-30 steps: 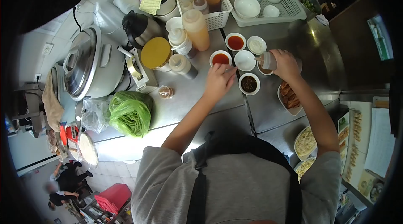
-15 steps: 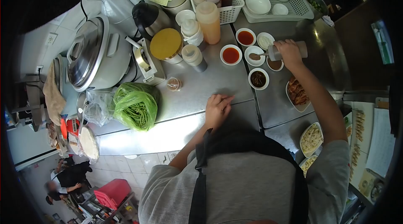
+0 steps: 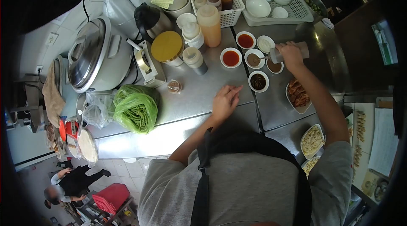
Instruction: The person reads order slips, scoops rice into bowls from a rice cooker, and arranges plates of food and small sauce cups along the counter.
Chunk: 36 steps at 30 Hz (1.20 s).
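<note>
My right hand (image 3: 291, 54) is closed around a clear squeeze bottle (image 3: 302, 50), held on its side with the nozzle pointing left over a small white bowl (image 3: 254, 59). Brown sauce lies in that bowl. Close around it are two bowls of red sauce (image 3: 231, 58), a bowl of white sauce (image 3: 265, 44), another brown one (image 3: 274, 66) and a bowl of dark sauce (image 3: 258, 82). My left hand (image 3: 227, 99) is over the steel counter, below and left of the bowls, fingers partly curled and apart, holding nothing.
Left are a green bag of beans (image 3: 136, 109), a lidded cup (image 3: 174, 86), a tape dispenser (image 3: 150, 67) and a large cooker (image 3: 99, 54). Bottles and a basket (image 3: 231, 17) stand behind. Sliced meat (image 3: 298, 94) is at the right. A person (image 3: 76, 183) is in the lower left background.
My left hand has drawn back from the bowls toward me. The bottle in my right hand has tipped further onto its side, and brown sauce has appeared in the formerly white-looking bowl.
</note>
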{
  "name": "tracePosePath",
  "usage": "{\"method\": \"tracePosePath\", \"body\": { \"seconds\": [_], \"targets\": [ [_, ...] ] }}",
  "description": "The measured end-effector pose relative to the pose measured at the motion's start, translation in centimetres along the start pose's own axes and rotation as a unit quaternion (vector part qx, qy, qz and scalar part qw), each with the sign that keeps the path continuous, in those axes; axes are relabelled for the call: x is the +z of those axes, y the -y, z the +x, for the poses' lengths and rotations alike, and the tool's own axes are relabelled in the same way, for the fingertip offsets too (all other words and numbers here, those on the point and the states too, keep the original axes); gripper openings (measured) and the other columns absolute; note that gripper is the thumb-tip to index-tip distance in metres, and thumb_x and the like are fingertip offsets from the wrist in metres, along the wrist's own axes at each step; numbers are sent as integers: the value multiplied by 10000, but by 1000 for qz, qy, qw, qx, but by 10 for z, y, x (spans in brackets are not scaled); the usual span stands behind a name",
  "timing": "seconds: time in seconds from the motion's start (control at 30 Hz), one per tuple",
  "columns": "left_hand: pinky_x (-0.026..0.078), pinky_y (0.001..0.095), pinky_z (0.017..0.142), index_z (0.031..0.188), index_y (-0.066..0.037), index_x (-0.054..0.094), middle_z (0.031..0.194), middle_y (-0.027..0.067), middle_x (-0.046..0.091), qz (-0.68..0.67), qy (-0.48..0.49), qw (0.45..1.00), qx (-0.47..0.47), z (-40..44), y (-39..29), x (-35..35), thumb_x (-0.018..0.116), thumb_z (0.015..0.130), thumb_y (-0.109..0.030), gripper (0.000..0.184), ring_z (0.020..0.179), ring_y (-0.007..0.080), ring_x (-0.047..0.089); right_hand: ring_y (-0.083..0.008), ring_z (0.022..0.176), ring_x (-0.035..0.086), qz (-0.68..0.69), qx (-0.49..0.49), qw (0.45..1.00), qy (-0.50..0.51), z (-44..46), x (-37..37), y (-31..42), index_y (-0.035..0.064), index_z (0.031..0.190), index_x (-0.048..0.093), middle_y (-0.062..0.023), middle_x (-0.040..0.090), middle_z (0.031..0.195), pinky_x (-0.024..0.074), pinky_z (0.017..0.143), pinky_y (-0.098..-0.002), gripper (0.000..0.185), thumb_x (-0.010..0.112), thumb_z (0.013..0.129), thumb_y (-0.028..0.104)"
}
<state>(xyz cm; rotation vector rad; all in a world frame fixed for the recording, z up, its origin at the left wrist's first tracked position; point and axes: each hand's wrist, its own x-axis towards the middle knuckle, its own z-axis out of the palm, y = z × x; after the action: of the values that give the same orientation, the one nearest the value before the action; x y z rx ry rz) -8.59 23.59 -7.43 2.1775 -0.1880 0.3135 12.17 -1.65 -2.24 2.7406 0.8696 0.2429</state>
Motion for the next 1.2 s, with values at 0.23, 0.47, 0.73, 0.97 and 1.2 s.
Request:
{"method": "tracePosePath", "body": {
  "seconds": [0.23,0.47,0.73,0.97,1.2],
  "targets": [
    [495,365,725,1092,-97,662,914,74,599,-7,-3,1000,-27,-20,2,4,628,768,-24,334,832,263,591,-253,963,629,46,15,999,-11,-8,4,6,111,1086,663,-66,674,1004,441,948,-338,328,613,764,68],
    [495,369,722,1097,-110,657,923,77,599,-6,-36,999,-19,-12,0,-3,622,764,-12,349,831,265,592,-260,1039,619,317,203,924,63,-11,-40,8,45,1218,571,-114,659,1081,484,907,-342,724,825,550,163],
    [496,347,706,1084,-107,657,924,80,600,-71,-43,997,-2,19,-16,-9,615,742,32,371,847,256,594,-216,1000,637,504,163,821,-212,71,-119,-21,10,1183,559,-130,657,1077,492,879,-337,796,890,531,325],
    [494,349,729,1088,-104,659,942,91,598,-77,-64,995,12,35,-21,-23,621,731,43,388,850,264,594,-201,1003,623,520,136,789,-299,179,-135,0,39,1243,466,-117,646,1085,481,893,-321,861,898,549,312],
    [492,333,769,1106,-100,660,976,103,615,-69,-56,996,-19,28,-15,-43,610,732,38,401,878,255,612,-312,996,631,468,127,869,-94,228,-46,53,43,1215,481,-161,644,1073,497,888,-378,862,881,467,197]
  ]
}}
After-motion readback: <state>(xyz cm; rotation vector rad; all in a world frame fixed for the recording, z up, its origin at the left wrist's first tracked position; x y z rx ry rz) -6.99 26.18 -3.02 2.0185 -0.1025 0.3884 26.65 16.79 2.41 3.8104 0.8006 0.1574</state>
